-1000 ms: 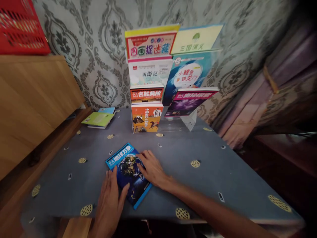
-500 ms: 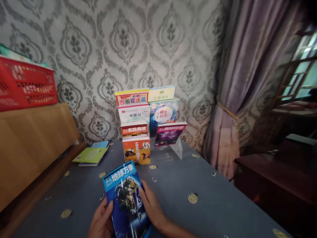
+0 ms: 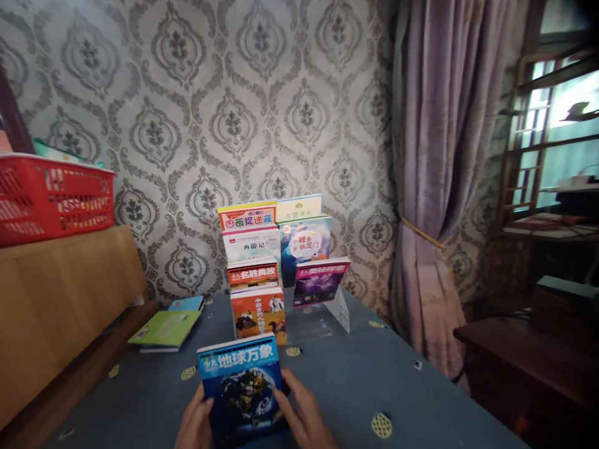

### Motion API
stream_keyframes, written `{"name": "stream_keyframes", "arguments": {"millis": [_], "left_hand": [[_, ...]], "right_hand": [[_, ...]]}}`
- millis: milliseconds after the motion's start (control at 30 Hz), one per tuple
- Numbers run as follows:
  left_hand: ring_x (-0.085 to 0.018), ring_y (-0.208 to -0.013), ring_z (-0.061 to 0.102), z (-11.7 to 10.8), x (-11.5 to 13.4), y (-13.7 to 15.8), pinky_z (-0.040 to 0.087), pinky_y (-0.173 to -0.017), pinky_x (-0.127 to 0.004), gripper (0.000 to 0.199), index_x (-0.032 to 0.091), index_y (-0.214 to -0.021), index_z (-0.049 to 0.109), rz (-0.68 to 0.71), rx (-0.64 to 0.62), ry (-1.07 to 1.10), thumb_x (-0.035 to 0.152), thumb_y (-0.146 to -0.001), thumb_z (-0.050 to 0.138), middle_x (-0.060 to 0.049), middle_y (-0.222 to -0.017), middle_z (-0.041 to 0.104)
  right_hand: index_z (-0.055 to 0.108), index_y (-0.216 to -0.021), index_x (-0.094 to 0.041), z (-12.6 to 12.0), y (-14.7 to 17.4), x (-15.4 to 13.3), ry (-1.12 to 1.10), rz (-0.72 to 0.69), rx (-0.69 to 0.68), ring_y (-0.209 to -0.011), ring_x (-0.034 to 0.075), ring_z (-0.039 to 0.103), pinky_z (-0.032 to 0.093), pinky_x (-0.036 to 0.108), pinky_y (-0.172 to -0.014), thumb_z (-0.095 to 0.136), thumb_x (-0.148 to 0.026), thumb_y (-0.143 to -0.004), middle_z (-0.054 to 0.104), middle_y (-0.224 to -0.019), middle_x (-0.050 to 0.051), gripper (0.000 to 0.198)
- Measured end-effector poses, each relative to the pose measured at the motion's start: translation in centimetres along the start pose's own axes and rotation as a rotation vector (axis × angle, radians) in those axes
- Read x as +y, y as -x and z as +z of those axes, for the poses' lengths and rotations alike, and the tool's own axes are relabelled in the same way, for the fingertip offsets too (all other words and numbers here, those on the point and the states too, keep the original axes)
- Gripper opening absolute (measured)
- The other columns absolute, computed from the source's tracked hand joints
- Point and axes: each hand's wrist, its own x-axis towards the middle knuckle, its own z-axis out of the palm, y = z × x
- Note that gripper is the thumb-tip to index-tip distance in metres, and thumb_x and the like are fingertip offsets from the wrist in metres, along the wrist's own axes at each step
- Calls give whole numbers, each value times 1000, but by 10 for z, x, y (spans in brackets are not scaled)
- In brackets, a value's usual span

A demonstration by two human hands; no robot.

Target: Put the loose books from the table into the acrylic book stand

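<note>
A blue book (image 3: 246, 390) with a picture of the Earth on its cover is held upright, tilted slightly back, near the front of the table. My left hand (image 3: 195, 419) grips its left edge, thumb on the cover. On the opposite edge, my right hand (image 3: 302, 408) holds it the same way. Just beyond stands a clear display rack (image 3: 340, 312) with books in tiers. An orange book (image 3: 259, 315) fills its lowest left tier, with several others stepped up behind. A purple book (image 3: 321, 284) leans on the right side, below a blue fish-story book (image 3: 306, 243).
A green book (image 3: 166, 327) lies with others at the table's left. Beside it rises a wooden cabinet (image 3: 70, 299) bearing a red plastic basket (image 3: 56, 199). The patterned grey table (image 3: 346, 380) meets a papered wall. A tied curtain (image 3: 435, 187) and dark furniture (image 3: 524, 355) are on the right.
The blue book has straightened from a leftward lean to nearly level, still between both hands. The camera view has tilted up, so the rack appears lower.
</note>
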Motion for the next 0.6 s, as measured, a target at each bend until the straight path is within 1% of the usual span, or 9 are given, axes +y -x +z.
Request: {"name": "stream_keyframes", "arguments": {"millis": [67,133,200,233,267,300,333,467,600], "left_hand": [[-38,-118,65,2,-8,2,52,-101,-48,50,22,-104,77,3,33,-40,33,-56,80,-8,-101,79],[-36,-121,63,8,-10,8,50,-103,-48,53,20,-110,75,34,86,-69,37,-59,78,-8,-107,77],[-35,-125,60,15,-9,15,47,-107,-48,58,19,-114,73,76,126,-81,41,-60,77,-9,-113,75],[-35,-126,59,19,-7,17,45,-108,-49,59,19,-113,72,77,138,-90,41,-59,77,-9,-114,75],[-35,-127,58,21,-6,19,43,-110,-49,60,18,-115,72,86,127,-98,42,-60,76,-10,-117,74],[-34,-128,57,23,-4,21,43,-111,-49,59,18,-115,72,97,103,-109,43,-62,75,-10,-119,73],[-34,-127,58,24,-3,22,42,-111,-48,59,17,-115,72,104,82,-124,43,-63,74,-10,-119,73],[-32,-126,59,23,-3,27,42,-111,-47,60,18,-125,67,131,4,-169,43,-71,70,-10,-128,69],[-31,-132,55,21,-4,31,41,-112,-44,64,19,-134,60,152,36,-251,46,-76,66,-10,-138,63]], "right_hand": [[67,-124,-32,3,7,5,16,10,13,-116,31,67,54,44,-102,54,-60,-91,71,-125,7,45],[67,-122,-30,3,8,-3,35,3,22,-109,29,69,57,41,-96,51,-60,-93,73,-118,8,45],[66,-118,-24,-1,4,-19,51,-32,-10,-99,26,70,57,37,-90,47,-58,-96,74,-108,9,45],[66,-113,-22,-3,1,-27,51,-51,-47,-88,23,70,58,34,-83,44,-54,-98,74,-98,8,41],[66,-107,-21,-5,-3,-33,47,-59,-93,-78,21,68,57,30,-75,43,-49,-100,72,-88,6,37],[65,-103,-21,-7,-6,-38,43,-58,-116,-75,19,66,55,27,-72,43,-44,-101,70,-84,4,32],[64,-99,-20,-8,-8,-42,36,-64,-132,-73,18,65,53,26,-70,43,-41,-101,68,-81,3,29],[61,-98,-20,-10,-11,-45,-3,-52,-168,-71,17,63,50,25,-69,46,-35,-99,66,-80,2,21],[62,-99,-21,-11,-10,-43,5,-44,-187,-74,18,63,49,26,-69,47,-35,-99,67,-83,2,20]]}}
